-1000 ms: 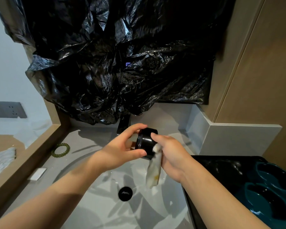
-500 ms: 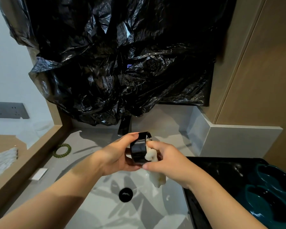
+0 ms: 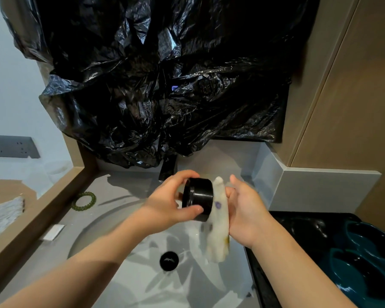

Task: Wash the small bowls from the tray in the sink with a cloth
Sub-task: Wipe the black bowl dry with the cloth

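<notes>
The person's left hand grips a small black bowl by its side wall, thumb below and fingers over the top, holding it on its side in the air above the sink. The right hand, flat with the thumb raised, presses a pale cloth against the bowl's right face. The cloth's end hangs toward the basin. A black tray with teal bowls sits just right of the sink. A green bead ring lies left of it.
</notes>
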A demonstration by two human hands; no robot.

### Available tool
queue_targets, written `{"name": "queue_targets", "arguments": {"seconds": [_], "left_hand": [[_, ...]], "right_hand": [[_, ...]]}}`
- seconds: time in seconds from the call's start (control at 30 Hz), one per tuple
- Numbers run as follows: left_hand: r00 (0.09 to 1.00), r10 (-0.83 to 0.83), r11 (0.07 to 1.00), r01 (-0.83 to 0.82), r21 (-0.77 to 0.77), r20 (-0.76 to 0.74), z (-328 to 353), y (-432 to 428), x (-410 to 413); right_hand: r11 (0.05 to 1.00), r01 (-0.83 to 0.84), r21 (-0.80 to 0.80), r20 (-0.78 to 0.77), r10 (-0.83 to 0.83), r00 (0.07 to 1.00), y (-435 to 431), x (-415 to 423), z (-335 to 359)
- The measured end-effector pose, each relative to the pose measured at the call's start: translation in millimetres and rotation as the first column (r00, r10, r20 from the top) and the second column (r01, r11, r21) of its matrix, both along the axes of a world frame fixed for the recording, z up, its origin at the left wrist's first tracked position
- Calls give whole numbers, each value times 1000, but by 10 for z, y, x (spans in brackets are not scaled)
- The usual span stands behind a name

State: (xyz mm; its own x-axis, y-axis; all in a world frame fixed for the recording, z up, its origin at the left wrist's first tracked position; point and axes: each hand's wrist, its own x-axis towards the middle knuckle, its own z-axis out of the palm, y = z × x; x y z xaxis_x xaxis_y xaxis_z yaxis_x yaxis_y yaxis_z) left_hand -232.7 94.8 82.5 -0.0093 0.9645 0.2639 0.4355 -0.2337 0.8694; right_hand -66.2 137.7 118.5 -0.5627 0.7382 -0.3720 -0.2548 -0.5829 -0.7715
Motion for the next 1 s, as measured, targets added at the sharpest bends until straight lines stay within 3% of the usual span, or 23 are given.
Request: {"name": "queue_targets", "arguments": {"seconds": [0.07,0.17,0.3,0.37,0.47,0.53,0.57,0.6,0.67,0.73,0.8,0.87,0.93,1.0], "left_hand": [[970,59,996,-42,-78,236,-29,15,37],[887,184,976,-114,-186,423,-21,-5,114],[727,273,924,-14,-383,630,33,-19,125],[732,282,918,-20,-395,620,14,-30,148],[865,168,982,-109,-151,472,-90,-26,147],[984,111,987,-126,97,142,-133,-12,117],[981,148,968,-119,220,-121,-139,11,106],[912,211,936,-85,343,-351,-166,44,92],[807,280,883,-3,469,-521,-221,93,65],[900,140,950,-4,312,-412,-179,57,62],[997,-6,999,9,44,-79,-82,12,98],[975,19,984,22,-179,222,26,2,157],[914,121,930,31,-366,386,83,30,156],[852,128,886,132,-445,507,86,12,151]], "right_hand": [[994,8,112,-27,-5,1000,-57,-34,-11],[949,-10,315,6,9,1000,-140,-90,-133],[765,-193,614,317,-15,948,-235,-71,-234],[712,-230,663,396,-72,916,-251,-43,-242],[777,-174,606,377,-88,922,-242,-12,-212],[876,-49,480,283,-102,954,-185,-14,-161],[918,13,396,244,-119,962,-147,-23,-123],[949,66,307,218,-138,966,-116,-30,-87],[967,97,235,213,-148,966,-79,-37,-47],[958,105,268,226,-168,959,-44,-35,-42],[942,128,311,211,-200,957,-31,-21,-58],[879,92,469,298,-255,920,-38,-19,-85],[749,-42,661,409,-312,857,-88,-30,-125],[705,-95,703,432,-317,844,-153,-34,-145]]}}
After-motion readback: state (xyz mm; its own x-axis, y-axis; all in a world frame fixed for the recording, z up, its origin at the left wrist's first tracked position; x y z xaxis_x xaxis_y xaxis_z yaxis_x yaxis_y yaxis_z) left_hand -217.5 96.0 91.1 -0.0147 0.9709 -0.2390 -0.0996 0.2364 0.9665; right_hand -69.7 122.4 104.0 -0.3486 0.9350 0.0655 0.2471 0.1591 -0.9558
